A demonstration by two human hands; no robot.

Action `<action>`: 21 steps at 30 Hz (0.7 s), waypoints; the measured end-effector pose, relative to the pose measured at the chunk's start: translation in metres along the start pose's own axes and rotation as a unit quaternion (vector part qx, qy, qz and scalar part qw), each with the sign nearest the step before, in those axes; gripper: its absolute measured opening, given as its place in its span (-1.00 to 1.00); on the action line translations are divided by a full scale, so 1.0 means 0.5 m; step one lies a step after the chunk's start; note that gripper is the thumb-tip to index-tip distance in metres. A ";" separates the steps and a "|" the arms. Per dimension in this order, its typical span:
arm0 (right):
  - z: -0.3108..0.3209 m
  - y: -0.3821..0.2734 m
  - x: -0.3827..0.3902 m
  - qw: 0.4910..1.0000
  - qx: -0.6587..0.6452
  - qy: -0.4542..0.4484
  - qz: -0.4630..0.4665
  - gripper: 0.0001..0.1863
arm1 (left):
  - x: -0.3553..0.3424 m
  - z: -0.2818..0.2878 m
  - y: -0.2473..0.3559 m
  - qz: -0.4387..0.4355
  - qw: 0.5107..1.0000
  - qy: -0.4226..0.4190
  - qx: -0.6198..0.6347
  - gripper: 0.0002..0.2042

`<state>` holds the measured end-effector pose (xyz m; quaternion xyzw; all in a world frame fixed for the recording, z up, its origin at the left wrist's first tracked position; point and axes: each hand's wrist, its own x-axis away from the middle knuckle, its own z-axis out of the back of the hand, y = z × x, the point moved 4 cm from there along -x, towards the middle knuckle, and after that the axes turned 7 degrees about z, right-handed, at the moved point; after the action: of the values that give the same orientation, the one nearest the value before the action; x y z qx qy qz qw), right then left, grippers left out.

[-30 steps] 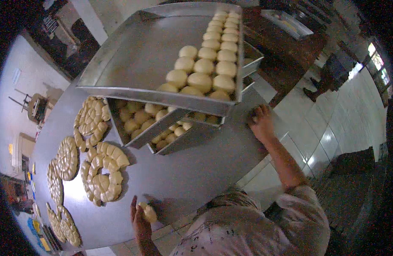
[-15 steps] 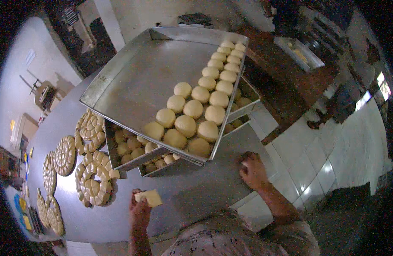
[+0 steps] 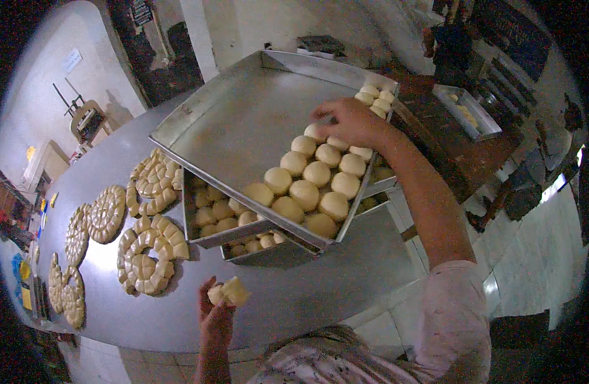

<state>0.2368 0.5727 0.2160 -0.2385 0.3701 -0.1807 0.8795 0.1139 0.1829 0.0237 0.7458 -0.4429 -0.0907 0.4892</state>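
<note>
My left hand [image 3: 216, 313] is closed on a pale dough piece [image 3: 235, 292], its squarish end sticking out beyond the fingers above the table's near edge. My right hand [image 3: 355, 123] reaches over the large metal tray [image 3: 243, 105], fingers curved and apart just above a round dough ball [image 3: 315, 132]. That ball sits at the far end of the short inner row. Several smooth dough balls [image 3: 317, 173] line the tray's right side in rows; my hand and forearm hide some of them.
Beneath the tray, lower trays [image 3: 208, 242] hold more dough balls. Scored spiral dough rounds [image 3: 152, 256] lie along the left of the grey metal table [image 3: 294, 281]. Farther right, another tray [image 3: 467, 112] rests on a dark wooden surface. Someone in dark clothing [image 3: 452, 48] stands at the back.
My right hand has moved from the table's right side up over the tray. One more ball now sits in the inner row. The left hand still holds dough, and the view has shifted.
</note>
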 end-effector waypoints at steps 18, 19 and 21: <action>-0.258 -0.134 0.671 0.984 0.062 -0.095 -0.137 -0.74 | 0.033 0.233 0.056 -0.007 0.993 0.066 -0.093 -0.86; -0.259 -0.125 0.652 0.967 0.186 -0.140 -0.104 -0.73 | 0.039 0.247 0.066 -0.010 0.993 0.106 -0.051 -0.88; -0.248 -0.059 0.587 0.921 0.348 -0.123 -0.122 -0.67 | 0.028 0.253 0.054 0.028 0.991 0.074 -0.105 -0.89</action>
<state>0.3349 0.3677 -0.0094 0.0191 0.1410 -0.3737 0.9166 0.0347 0.0869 -0.0144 0.6823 -0.4143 -0.0679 0.5985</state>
